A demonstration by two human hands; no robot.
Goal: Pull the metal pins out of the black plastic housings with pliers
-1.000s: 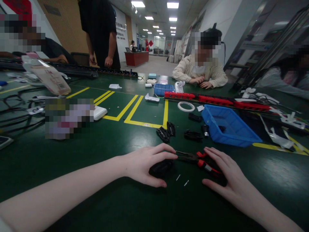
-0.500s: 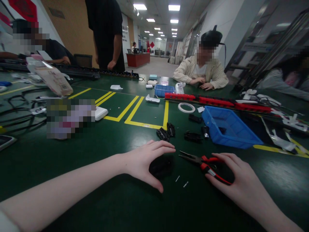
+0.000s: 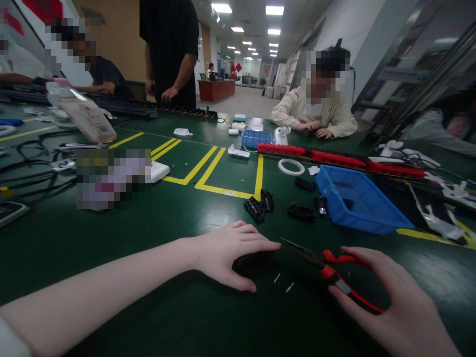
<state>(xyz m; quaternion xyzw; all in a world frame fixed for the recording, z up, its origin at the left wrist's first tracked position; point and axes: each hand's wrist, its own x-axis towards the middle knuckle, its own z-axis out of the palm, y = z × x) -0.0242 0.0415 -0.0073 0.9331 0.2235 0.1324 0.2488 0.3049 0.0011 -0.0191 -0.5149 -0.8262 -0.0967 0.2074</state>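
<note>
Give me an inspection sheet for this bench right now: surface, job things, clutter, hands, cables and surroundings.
Surface: dark green table with yellow tape lines.
Job's things: red-handled pliers in the right hand; a black part under the left hand; two small pale bits lie between the hands.
Clutter: black parts, blue bin, white ring, long red strips.
Grippers: left hand cupped over the black part; right hand closed on the pliers' handles.
Cables: black cables at far left.
Surroundings: other people sit and stand at the far edge; a hall with ceiling lights lies beyond.
</note>
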